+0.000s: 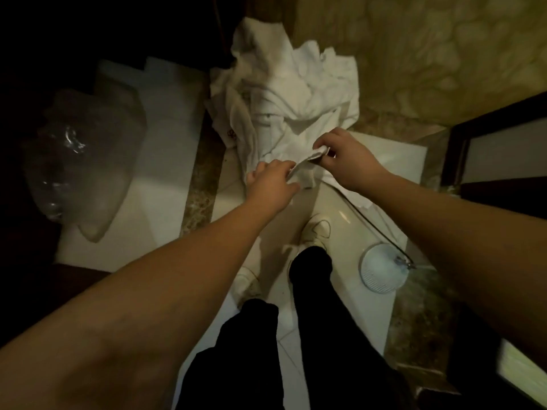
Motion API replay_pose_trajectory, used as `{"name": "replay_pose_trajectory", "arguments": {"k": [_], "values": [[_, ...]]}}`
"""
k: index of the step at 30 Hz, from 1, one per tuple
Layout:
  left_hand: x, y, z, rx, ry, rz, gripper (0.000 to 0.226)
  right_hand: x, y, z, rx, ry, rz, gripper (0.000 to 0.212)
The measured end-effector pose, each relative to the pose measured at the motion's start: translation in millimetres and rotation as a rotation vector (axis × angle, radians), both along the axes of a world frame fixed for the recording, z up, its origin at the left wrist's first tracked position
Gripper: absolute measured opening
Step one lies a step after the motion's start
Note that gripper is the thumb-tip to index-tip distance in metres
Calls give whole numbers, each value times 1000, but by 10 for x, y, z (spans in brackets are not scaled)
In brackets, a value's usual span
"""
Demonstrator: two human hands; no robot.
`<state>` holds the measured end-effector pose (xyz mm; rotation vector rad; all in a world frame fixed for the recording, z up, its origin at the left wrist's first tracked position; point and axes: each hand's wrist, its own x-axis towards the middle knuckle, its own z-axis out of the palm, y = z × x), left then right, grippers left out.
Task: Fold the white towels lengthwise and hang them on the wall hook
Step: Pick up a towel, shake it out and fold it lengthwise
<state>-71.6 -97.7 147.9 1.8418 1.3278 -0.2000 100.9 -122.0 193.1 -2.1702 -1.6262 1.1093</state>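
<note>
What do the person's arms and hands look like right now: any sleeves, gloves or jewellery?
Both forearms are bare up to the frame edge, with no sleeve showing. The left hand and right hand wear no gloves, and no ring, watch or bracelet is visible. The light is dim, so fine marks cannot be made out.

No text can be read; a small dark red mark on the left edge of the white towels (233, 134) may be an embroidered logo, too blurred to tell.
</note>
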Motion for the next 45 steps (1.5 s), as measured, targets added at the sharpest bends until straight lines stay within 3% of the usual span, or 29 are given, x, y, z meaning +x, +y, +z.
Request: {"name": "replay_pose_trajectory", "arguments": {"k": [4,8,11,14,17,22,29,35,40,45], "values": [[-102,47,824,122,-39,50,8,-56,109,995,95,9,-13,8],[-257,70,1696,107,-205,234,6,-85,156,1910,183,-52,-15,7],[-396,70,2313,127,-284,312,6,-113,110,2512,250,-100,-52,7],[-550,13,2848,190,-333,338,18,-178,-18,3028,312,-134,-73,26],[-714,-151,3376,227,-385,363,30,-223,-222,3534,364,-175,-90,11],[-939,-558,4303,406,-404,319,29,-329,-650,4290,416,-165,-52,20],[-1146,-1493,5616,601,-455,321,39,-620,-1608,5136,468,111,-63,8],[-1334,-2394,6619,711,-511,330,40,-979,-2366,5834,454,332,-26,51],[-1635,-2947,7359,822,-455,338,41,-1268,-2717,6196,623,128,-12,52],[-2146,-3457,7818,875,-516,375,36,-1514,-3163,6351,582,-31,19,39]]}}
